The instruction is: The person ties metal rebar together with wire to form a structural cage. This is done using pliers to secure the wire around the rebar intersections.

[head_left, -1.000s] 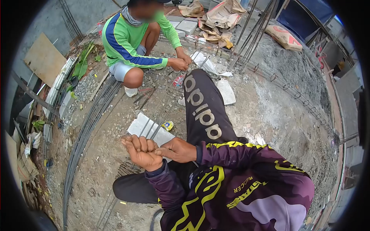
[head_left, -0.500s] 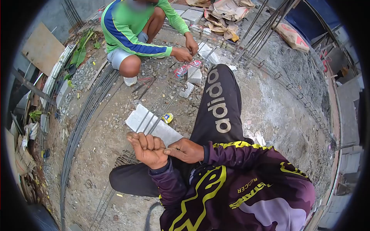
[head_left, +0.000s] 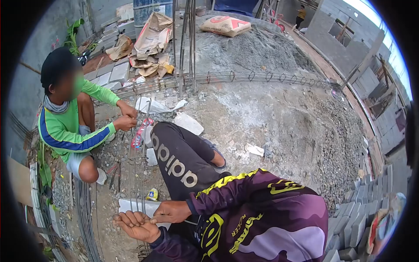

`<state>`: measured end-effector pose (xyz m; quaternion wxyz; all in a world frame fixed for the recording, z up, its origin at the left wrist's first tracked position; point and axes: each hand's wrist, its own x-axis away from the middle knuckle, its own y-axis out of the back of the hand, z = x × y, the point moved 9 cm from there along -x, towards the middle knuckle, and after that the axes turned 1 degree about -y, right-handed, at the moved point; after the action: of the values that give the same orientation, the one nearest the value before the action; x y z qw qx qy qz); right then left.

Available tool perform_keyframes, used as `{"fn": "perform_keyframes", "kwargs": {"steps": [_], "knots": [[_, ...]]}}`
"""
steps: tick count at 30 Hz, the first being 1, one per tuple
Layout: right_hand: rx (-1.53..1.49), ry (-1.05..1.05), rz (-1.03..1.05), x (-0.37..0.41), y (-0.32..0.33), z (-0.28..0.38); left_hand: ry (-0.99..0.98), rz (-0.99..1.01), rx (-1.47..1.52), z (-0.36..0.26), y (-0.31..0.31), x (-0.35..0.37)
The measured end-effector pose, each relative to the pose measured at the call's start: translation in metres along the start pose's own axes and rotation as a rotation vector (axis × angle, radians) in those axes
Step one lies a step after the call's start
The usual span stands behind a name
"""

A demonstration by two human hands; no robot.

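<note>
My left hand (head_left: 138, 225) is palm up near the bottom, its fingers curled in; whatever it may hold is hidden. Touching its fingertips, my right hand (head_left: 171, 212) pinches something thin that is too small to make out. Just beyond both hands lie thin steel bars (head_left: 136, 174) with a white block (head_left: 126, 205) under them. A small yellow packet (head_left: 152, 194) rests on the ground beside the bars.
A co-worker in a green shirt (head_left: 56, 131) squats at the left, hands at the bars' far end. Upright rods (head_left: 187, 48) and a long rebar cage (head_left: 262, 76) cross behind. A cement bag (head_left: 225, 26) lies on a sand heap. Grey blocks (head_left: 349, 227) stand at the lower right.
The view has swung to the right and up, so the co-worker and bars appear farther left. My hands remain together, lower in the view, with the left fingers less tightly curled.
</note>
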<state>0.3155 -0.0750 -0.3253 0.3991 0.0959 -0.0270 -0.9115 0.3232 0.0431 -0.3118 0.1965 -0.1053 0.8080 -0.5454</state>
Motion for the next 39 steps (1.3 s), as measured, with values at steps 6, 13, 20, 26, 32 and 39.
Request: {"fn": "perform_keyframes", "kwargs": {"steps": [6,13,20,26,32,39], "knots": [[-0.127,0.011,-0.039,0.007,0.003,0.009,0.036,0.183,0.102,0.006,-0.030,-0.011],[-0.358,-0.183,-0.103,0.011,-0.005,-0.005,-0.046,0.215,0.150,-0.005,-0.038,-0.006],[-0.534,-0.286,-0.194,0.013,-0.001,-0.014,-0.132,0.194,0.091,-0.022,-0.032,0.004],[-0.770,-0.406,-0.160,0.016,0.004,-0.033,-0.126,0.113,0.046,-0.013,-0.034,0.004],[-0.567,-0.447,-0.212,0.024,0.008,-0.034,-0.139,-0.021,0.014,-0.008,-0.021,0.016],[-0.641,-0.445,-0.276,0.027,0.003,-0.040,-0.175,-0.031,-0.034,-0.016,-0.024,0.022]]}}
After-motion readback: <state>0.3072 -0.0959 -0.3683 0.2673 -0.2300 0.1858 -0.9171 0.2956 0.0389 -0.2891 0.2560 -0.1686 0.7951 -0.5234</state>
